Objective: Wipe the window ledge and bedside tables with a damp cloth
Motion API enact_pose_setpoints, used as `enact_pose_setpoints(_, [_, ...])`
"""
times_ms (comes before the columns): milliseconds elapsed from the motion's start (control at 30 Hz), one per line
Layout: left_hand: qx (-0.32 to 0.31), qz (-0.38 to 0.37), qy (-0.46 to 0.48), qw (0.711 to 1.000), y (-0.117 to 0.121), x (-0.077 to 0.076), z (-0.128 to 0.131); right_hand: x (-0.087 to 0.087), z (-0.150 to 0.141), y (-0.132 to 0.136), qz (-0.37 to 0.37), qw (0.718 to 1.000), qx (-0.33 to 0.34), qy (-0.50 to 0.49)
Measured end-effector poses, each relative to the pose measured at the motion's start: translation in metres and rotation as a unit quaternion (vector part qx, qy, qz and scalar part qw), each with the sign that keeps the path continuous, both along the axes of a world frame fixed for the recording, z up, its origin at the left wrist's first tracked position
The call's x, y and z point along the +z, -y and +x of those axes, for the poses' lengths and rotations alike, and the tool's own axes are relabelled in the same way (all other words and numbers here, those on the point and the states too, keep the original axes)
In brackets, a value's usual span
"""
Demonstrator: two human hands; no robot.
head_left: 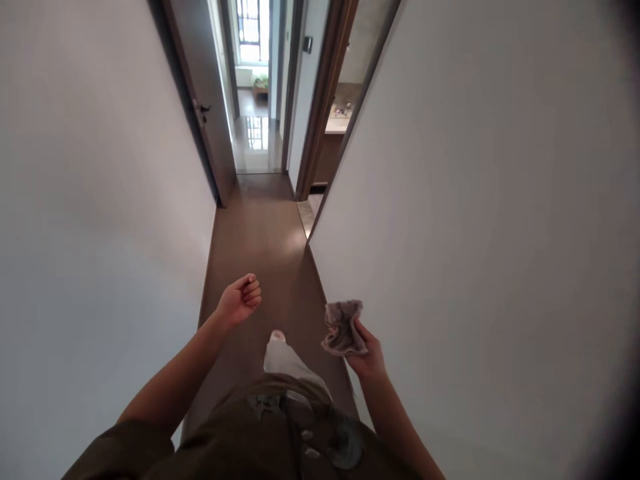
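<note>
Two bare hands; left hand [240,300] loosely curled, holding nothing; right hand [365,353] gripping a crumpled grey cloth rag [343,330]

Readable text: none
Dark wall plate [307,45]: too small to tell whether it bears any marks
</note>
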State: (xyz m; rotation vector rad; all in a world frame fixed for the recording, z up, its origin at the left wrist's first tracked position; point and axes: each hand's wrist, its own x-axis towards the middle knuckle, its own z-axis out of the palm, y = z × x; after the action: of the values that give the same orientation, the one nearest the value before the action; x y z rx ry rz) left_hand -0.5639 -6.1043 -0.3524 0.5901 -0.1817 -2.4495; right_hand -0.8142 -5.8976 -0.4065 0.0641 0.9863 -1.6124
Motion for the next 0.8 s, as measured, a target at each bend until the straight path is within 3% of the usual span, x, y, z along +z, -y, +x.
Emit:
enact_pose_setpoints(100, [-0.035, -0.004, 0.009, 0.999, 0.105, 0.004, -0.06, -0.02, -0.074, 0.083, 0.006, 0.996, -0.075, -0.036])
enact_pose_setpoints(200, [-0.01, 0.022, 0.04, 0.999, 0.2, -0.007, -0.095, -0.027, -0.128, 0.208, -0.005, 0.995, -0.09, -0.039])
enact_pose_setpoints(267, [0.034, 0.048, 0.069, 0.996, 0.261, -0.016, -0.103, -0.016, -0.148, 0.309, -0.025, 0.998, -0.06, -0.024])
enact_pose_setpoints(400, [0.141, 0.068, 0.141, 0.978, 0.386, -0.024, -0.097, 0.03, -0.169, 0.5, -0.089, 0.994, 0.068, 0.01])
enact_pose_setpoints(500, [0.2, 0.057, 0.161, 0.965, 0.489, -0.037, -0.101, 0.056, -0.197, 0.611, -0.163, 0.977, 0.139, 0.002])
enact_pose_setpoints(567, [0.215, 0.046, 0.161, 0.962, 0.568, -0.049, -0.126, 0.061, -0.229, 0.666, -0.201, 0.97, 0.133, -0.024])
enact_pose_setpoints(667, [0.164, 0.03, 0.154, 0.974, 0.692, -0.055, -0.213, 0.052, -0.291, 0.724, -0.203, 0.977, 0.046, -0.051])
enact_pose_setpoints(733, [0.076, 0.017, 0.141, 0.987, 0.763, -0.042, -0.299, 0.04, -0.332, 0.746, -0.161, 0.986, -0.034, -0.03])
enact_pose_setpoints(800, [-0.038, 0.007, 0.123, 0.992, 0.817, -0.017, -0.397, 0.029, -0.369, 0.761, -0.112, 0.988, -0.108, 0.001])
